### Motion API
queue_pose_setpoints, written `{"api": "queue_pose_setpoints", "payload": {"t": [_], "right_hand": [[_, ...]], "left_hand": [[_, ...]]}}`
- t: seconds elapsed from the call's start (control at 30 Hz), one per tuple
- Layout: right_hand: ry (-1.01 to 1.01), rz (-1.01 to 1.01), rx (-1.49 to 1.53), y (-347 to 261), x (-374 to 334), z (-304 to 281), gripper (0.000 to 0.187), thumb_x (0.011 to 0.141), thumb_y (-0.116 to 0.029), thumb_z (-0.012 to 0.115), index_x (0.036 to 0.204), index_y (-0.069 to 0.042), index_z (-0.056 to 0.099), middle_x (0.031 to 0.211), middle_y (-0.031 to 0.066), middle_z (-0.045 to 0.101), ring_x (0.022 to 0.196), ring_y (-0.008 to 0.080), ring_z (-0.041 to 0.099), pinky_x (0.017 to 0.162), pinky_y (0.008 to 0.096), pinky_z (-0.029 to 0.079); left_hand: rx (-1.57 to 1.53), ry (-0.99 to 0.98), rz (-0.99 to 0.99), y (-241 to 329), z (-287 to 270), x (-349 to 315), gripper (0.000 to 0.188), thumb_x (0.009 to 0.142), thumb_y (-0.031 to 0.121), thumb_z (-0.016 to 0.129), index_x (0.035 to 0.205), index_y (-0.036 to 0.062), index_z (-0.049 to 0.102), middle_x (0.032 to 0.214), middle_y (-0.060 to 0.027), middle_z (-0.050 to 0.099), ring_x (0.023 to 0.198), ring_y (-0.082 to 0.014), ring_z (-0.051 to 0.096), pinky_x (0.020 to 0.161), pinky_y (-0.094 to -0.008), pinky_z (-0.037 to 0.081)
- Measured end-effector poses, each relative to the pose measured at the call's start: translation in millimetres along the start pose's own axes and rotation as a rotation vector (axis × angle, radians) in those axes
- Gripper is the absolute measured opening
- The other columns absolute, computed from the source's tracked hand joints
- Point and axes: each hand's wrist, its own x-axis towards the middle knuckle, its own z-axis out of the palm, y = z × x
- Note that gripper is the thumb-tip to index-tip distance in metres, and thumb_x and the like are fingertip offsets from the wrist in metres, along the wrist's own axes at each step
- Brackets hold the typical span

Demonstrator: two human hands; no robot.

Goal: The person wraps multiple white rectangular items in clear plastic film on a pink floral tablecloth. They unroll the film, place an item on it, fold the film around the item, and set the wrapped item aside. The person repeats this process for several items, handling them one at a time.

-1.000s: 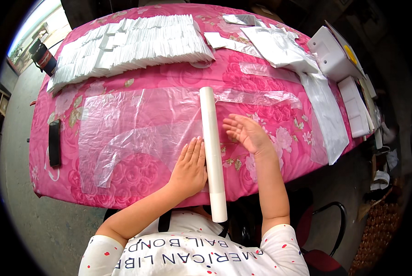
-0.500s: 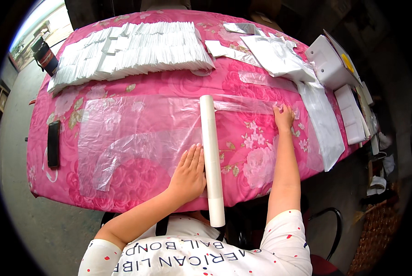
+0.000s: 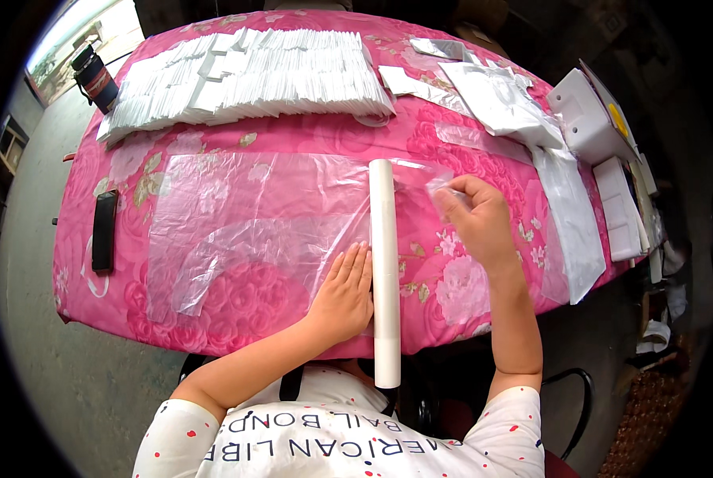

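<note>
A long white roll of clear plastic film (image 3: 384, 271) lies across the table, its near end overhanging the front edge. Flat beside it, fingers stretched, my left hand (image 3: 343, 295) presses on a thin clear plastic sheet (image 3: 237, 187) that spreads out to the left. To the right of the roll, my right hand (image 3: 484, 223) pinches a crumpled corner of the film (image 3: 437, 188), held up off the cloth. From that corner the film runs back to the roll's far end.
Dense rows of white folded packets (image 3: 245, 80) fill the far left. A black oblong case (image 3: 104, 231) and a dark bottle (image 3: 95, 80) are on the left. White plastic bags (image 3: 500, 99) and white boxes (image 3: 581, 111) lie right, on a pink floral tablecloth (image 3: 324, 131).
My right hand has come left toward the roll and up, bringing the film's corner along. My left hand keeps its place against the roll. The view has shifted slightly.
</note>
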Motion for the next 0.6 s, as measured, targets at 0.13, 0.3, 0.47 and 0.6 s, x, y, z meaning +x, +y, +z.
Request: {"api": "queue_pose_setpoints", "payload": {"t": [0.13,0.3,0.47,0.6], "right_hand": [[-0.374,-0.277,-0.087,-41.1,-22.6,78.9,0.024,0.079,-0.016,0.065,0.091,0.004,0.060,0.072,0.0111,0.062,0.065,0.0150,0.061,0.063,0.0272,0.049],[-0.512,-0.339,-0.107,-25.0,-9.1,207.4,0.026,0.077,-0.015,0.062,0.094,0.005,0.061,0.079,0.0186,0.064,0.076,0.0288,0.064,0.068,0.0362,0.050],[-0.636,-0.366,-0.767,-30.0,0.7,251.7,0.032,0.075,-0.018,0.063,0.098,0.004,0.059,0.081,0.0186,0.062,0.078,0.0302,0.063,0.069,0.0359,0.050],[-0.373,-0.582,-0.729,-47.5,-40.5,211.5,0.036,0.075,-0.021,0.064,0.104,0.001,0.056,0.080,0.0132,0.060,0.072,0.0264,0.061,0.064,0.0344,0.049]], "left_hand": [[-0.154,-0.067,-0.006,3.1,-7.9,2.5,0.057,0.086,0.023,0.040,0.126,-0.0163,0.033,0.133,-0.0320,0.034,0.129,-0.0410,0.029,0.108,-0.0474,0.020],[-0.019,0.169,0.066,-1.6,12.2,-1.6,0.062,0.086,0.030,0.042,0.127,-0.0163,0.031,0.133,-0.0328,0.033,0.128,-0.0421,0.031,0.105,-0.0499,0.024],[-0.064,0.187,0.053,-3.8,12.5,-1.0,0.063,0.086,0.029,0.043,0.129,-0.0144,0.030,0.133,-0.0305,0.035,0.126,-0.0413,0.034,0.106,-0.0495,0.024],[-0.162,0.092,-0.010,-4.2,10.6,-3.6,0.060,0.086,0.025,0.044,0.132,-0.0108,0.028,0.139,-0.0288,0.026,0.131,-0.0381,0.027,0.108,-0.0456,0.021]]}}
